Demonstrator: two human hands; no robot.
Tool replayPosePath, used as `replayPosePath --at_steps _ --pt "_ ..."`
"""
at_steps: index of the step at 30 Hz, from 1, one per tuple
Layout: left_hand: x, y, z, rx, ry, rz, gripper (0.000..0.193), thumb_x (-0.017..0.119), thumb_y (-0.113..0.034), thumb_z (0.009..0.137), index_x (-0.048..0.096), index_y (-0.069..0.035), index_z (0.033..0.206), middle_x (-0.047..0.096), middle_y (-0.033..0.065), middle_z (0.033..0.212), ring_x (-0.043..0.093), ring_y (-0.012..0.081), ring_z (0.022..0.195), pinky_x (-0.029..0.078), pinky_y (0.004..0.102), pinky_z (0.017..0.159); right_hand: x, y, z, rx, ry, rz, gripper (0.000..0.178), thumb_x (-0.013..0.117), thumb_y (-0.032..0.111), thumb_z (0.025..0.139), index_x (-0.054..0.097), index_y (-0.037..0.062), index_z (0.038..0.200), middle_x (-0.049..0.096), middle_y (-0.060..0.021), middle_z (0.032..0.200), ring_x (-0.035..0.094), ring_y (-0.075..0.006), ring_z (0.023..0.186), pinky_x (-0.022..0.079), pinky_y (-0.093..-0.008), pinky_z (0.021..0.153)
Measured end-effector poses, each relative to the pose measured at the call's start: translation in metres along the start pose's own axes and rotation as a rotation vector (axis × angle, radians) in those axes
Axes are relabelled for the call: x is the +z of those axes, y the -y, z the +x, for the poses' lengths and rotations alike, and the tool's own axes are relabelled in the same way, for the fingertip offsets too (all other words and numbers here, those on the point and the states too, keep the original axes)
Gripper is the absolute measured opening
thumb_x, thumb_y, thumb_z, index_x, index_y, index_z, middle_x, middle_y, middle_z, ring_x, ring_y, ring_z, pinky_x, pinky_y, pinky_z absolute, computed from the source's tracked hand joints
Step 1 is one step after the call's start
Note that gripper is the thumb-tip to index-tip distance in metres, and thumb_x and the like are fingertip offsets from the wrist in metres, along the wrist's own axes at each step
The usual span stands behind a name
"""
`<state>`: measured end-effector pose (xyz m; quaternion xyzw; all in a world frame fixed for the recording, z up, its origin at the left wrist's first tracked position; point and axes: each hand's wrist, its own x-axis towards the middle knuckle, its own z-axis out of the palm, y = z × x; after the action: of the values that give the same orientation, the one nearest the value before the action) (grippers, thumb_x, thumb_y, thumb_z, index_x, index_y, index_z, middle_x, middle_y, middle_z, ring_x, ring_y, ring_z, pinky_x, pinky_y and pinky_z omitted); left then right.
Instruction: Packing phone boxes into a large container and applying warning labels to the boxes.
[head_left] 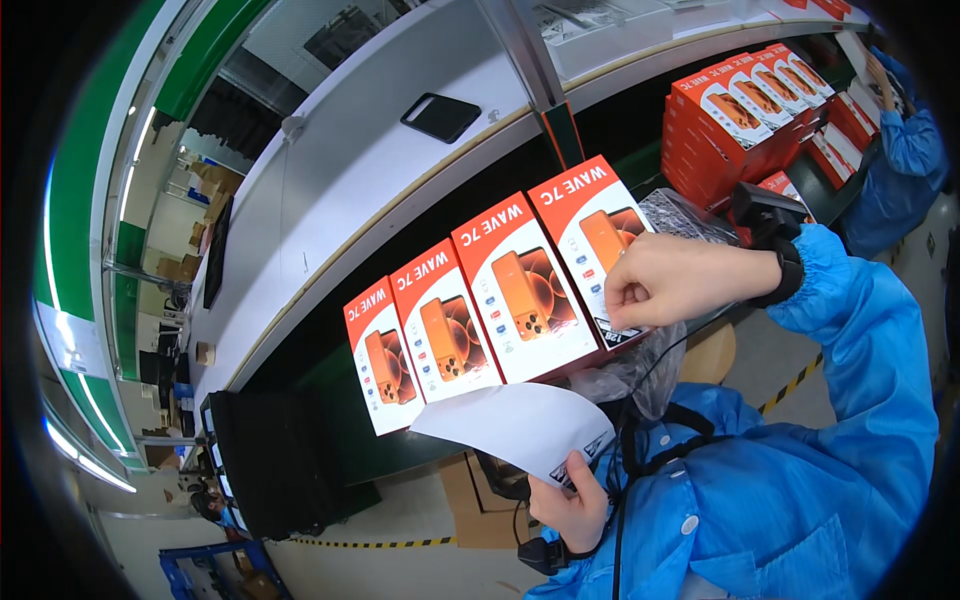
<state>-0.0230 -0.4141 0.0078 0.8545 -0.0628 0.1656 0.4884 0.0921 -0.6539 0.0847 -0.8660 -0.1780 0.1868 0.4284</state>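
Four red-and-white phone boxes stand side by side in a slanting row, each with an orange phone pictured on its front. Over the rightmost box [572, 192], my right hand [685, 280] is closed, its fingertips at the lower edge. A small black-and-white sticker [622, 336] shows just under those fingers; whether they pinch it is hidden. Lower down, my left hand [572, 508] grips a curved white sheet [505, 425] between thumb and fingers. Black-and-white labels show on the sheet near the thumb. Its far end overlaps the bottoms of the middle boxes [527, 300].
Behind the row runs a white shelf [360, 180] with a flat black tray-like piece [440, 117] on it. A metal post [522, 50] rises there. More boxes [705, 135] are stacked at the right, beside clear plastic wrap [690, 215] and a co-worker's blue sleeve [912, 145].
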Motion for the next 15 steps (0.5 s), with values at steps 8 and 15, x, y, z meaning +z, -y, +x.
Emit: replayPosePath --at_steps 8,15 --pt "0.005 0.002 0.002 0.034 -0.033 -0.013 0.032 0.053 -0.003 0.086 0.046 0.014 0.113 0.064 0.0199 0.085 0.065 0.0207 0.072 0.051 0.0274 0.063 0.006 -0.007 0.001 -0.067 -0.070 -0.013 0.017 0.064 0.015 0.077 0.064 -0.0020 0.076 0.064 -0.0110 0.065 0.063 -0.0180 0.060 0.049 -0.0273 0.057" --pt "0.010 -0.008 0.005 0.017 -0.154 -0.165 0.030 0.060 -0.004 0.082 0.051 0.012 0.106 0.064 0.0205 0.088 0.065 0.0245 0.075 0.051 0.0302 0.064 0.016 -0.012 -0.004 -0.302 -0.293 -0.275 0.033 0.070 0.026 0.075 0.046 0.0044 0.076 0.056 -0.0079 0.063 0.060 -0.0202 0.057 0.043 -0.0300 0.049"
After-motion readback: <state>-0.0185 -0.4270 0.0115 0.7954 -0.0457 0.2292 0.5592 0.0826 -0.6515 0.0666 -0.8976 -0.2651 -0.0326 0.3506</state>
